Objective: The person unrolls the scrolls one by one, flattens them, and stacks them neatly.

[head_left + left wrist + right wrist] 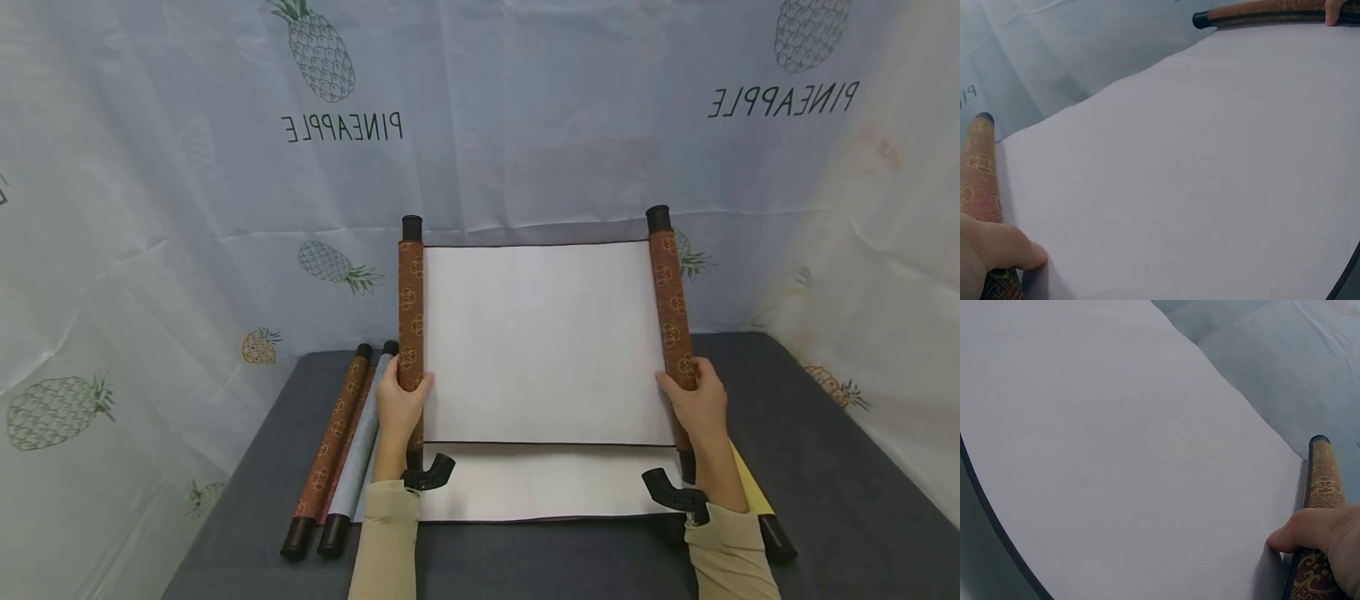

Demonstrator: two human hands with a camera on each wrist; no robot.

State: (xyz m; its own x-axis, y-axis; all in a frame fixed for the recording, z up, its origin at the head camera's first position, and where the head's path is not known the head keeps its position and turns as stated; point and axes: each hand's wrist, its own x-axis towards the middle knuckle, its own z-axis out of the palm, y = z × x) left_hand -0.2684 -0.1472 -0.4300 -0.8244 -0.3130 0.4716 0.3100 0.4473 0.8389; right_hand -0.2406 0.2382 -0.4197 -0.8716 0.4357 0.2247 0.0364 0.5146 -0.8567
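A hanging scroll with blank white paper (540, 342) is held up, partly unrolled between two brown rollers with gold patterns and dark end caps. My left hand (401, 404) grips the left roller (410, 308), its thumb lying along the paper's edge. Around the right roller (670, 292) my right hand (697, 404) is wrapped, thumb toward the paper. In the right wrist view that thumb (1294, 532) presses near the roller. Below the raised paper, another white sheet (547, 483) lies on the table, its upper part hidden behind the held scroll.
Rolled scrolls lie at the left of the dark table (825, 467): a brown one (330, 450) and a grey-blue one (362, 450) among them. A yellow roll (750, 483) sits partly behind my right forearm. A pineapple-printed curtain (525, 125) hangs behind and along both sides.
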